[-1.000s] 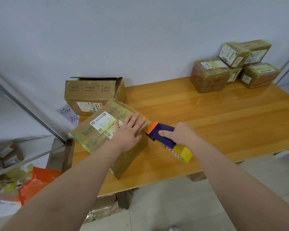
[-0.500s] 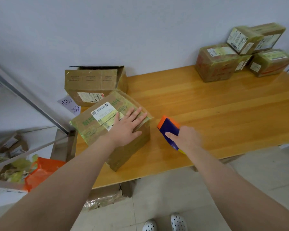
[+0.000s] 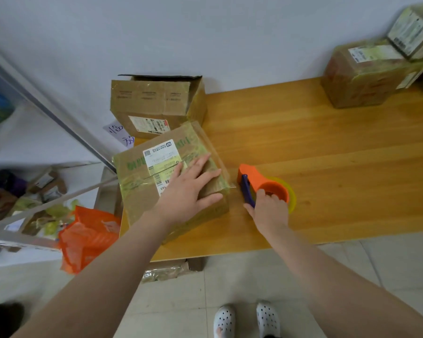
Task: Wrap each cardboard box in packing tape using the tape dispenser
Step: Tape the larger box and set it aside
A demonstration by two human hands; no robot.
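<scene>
Now, at the left end of the wooden tabletop [image 3: 205,240], my left hand [image 3: 188,189] lies flat, fingers straight, on top of the brown cardboard box with the white shipping label [image 3: 137,198], pressing it down. Just beside the box's right-hand edge, slightly apart from it, sits the orange and purple plastic tape dispenser with its yellowish roll [image 3: 254,176], orange nose pointing away from me. My right hand [image 3: 269,211] curls round its near end, gripping it. The box lies directly left of the dispenser, so I judge the right hand, being nearer, must carry the tape leftward across the lid.

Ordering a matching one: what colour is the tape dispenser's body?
The tape dispenser is orange with a dark blue part; head view.
</scene>
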